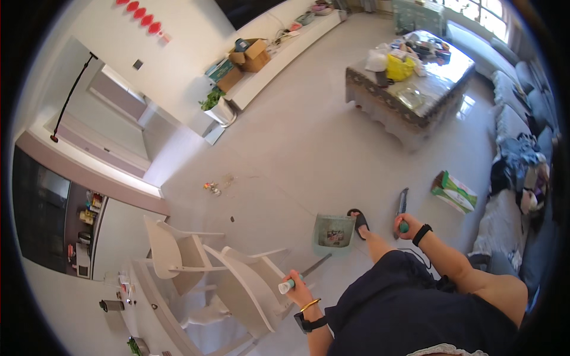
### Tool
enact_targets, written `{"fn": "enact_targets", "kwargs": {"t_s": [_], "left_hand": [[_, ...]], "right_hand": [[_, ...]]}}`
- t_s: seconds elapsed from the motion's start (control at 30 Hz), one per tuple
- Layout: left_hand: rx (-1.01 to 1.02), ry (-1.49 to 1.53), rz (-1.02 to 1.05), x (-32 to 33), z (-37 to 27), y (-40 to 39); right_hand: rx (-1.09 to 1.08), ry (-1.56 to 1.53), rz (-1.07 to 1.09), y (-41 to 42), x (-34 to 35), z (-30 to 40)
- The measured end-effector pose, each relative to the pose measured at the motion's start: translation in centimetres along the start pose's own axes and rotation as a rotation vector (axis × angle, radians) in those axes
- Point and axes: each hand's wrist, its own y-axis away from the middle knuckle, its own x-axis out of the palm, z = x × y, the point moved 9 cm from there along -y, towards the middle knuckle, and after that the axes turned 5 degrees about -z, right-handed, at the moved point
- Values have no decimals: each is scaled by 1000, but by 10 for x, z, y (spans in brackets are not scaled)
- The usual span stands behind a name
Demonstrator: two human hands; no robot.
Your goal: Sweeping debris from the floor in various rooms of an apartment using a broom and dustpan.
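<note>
My left hand [298, 289] grips the pale green and white end of a dustpan's long handle [315, 265]. Its translucent greenish dustpan [334, 232] rests on the floor with some debris inside, beside my sandalled foot [360, 222]. Further right, my right hand [409, 226] is closed around the green end of a second long-handled tool, seen nearly end-on. A narrow dark head [403, 200], apparently a broom's, shows just beyond that hand. Small scraps of litter [213, 188] and fine dirt [228, 180] lie on the floor ahead to the left.
Two white chairs [249, 289] stand by a table at lower left. A green and white carton [454, 192] lies on the floor near the sofa [510, 120]. Ahead are a covered coffee table [387, 95], loaded with bags, and a potted plant [220, 111] beside a low white bench.
</note>
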Motion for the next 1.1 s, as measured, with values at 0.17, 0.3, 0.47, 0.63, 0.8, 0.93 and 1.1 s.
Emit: {"fn": "enact_targets", "kwargs": {"t_s": [0.17, 0.3, 0.47, 0.63, 0.8, 0.93, 1.1], "left_hand": [[-58, 24, -184, 32, 4, -80], [-112, 48, -352, 46, -1, -146], [-184, 47, -556, 67, -37, -199], [-222, 101, -701, 100, -40, -264], [-196, 128, -915, 104, 3, -351], [-317, 176, -1018, 114, -15, -408], [-357, 171, -1157, 115, -30, -465]], "right_hand": [[-55, 71, -21, -55, 140, 36], [105, 127, 14, -117, 250, 55], [138, 414, -95, -190, 378, 66], [1, 717, -135, -276, 503, 46], [82, 1166, 59, -352, 613, -17], [409, 906, -122, -384, 699, -67], [482, 1493, 137, -413, 834, -140]]}}
